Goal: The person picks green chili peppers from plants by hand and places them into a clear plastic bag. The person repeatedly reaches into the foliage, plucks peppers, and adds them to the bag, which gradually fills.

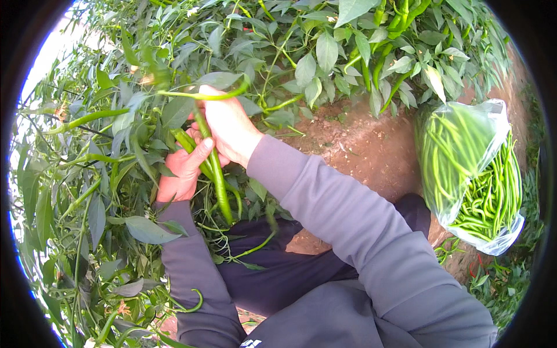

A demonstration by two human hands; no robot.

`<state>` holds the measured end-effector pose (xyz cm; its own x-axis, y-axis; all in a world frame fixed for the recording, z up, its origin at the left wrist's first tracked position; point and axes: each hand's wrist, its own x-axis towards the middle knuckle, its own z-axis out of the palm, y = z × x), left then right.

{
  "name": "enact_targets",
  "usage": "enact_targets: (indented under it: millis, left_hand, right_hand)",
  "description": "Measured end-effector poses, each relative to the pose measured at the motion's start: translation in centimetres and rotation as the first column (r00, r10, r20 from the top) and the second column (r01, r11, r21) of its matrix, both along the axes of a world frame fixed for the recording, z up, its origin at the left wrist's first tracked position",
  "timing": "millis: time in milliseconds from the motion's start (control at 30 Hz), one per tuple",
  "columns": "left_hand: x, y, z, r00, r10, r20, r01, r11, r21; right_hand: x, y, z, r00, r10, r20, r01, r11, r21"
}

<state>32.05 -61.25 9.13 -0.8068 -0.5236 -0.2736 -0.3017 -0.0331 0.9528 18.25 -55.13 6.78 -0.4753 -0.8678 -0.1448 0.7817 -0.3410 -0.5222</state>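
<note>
My left hand point(180, 172) holds a few long green chili peppers point(221, 191), its thumb pressed across them. They hang down and to the right over my lap. Just above it, my right hand point(230, 124) reaches in among the leaves. Its fingers are curled near the upper ends of the peppers, partly hidden by them and by foliage, so its grip is unclear. Another slender green pepper point(209, 94) crosses in front of the right hand, slightly blurred. Both hands are within the leafy pepper plants point(150, 230).
At the right, a clear plastic bag point(448, 174) full of green peppers point(491, 200) stands on the bare soil point(361, 148). More peppers point(391, 39) hang from plants at the top. My dark trouser legs point(278, 269) are below the hands, close to stems.
</note>
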Motion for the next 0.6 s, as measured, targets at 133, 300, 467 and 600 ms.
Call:
enact_targets:
  millis: [133, 300, 467, 600]
  left_hand:
    - [0.5, -1.1, 0.4, 0.995, 0.076, -0.066, -0.073, 0.996, 0.046]
    - [0.3, -1.1, 0.6, 0.983, 0.153, -0.103, -0.144, 0.985, 0.094]
    - [-0.2, -0.7, 1.1, 0.99, 0.124, -0.059, -0.12, 0.991, 0.063]
    - [-0.3, -0.6, 1.1, 0.992, 0.112, -0.051, -0.108, 0.991, 0.076]
  right_hand:
    - [-3.2, 3.3, -6.3, 0.631, -0.267, -0.729, 0.425, 0.904, 0.037]
    - [-6.8, 5.4, -15.6, 0.514, 0.25, -0.821, 0.354, 0.809, 0.468]
    - [-7.1, 3.0, -18.8, 0.429, 0.419, -0.8, 0.205, 0.817, 0.538]
    - [-8.2, 2.4, -17.4, 0.547, 0.466, -0.695, 0.059, 0.807, 0.588]
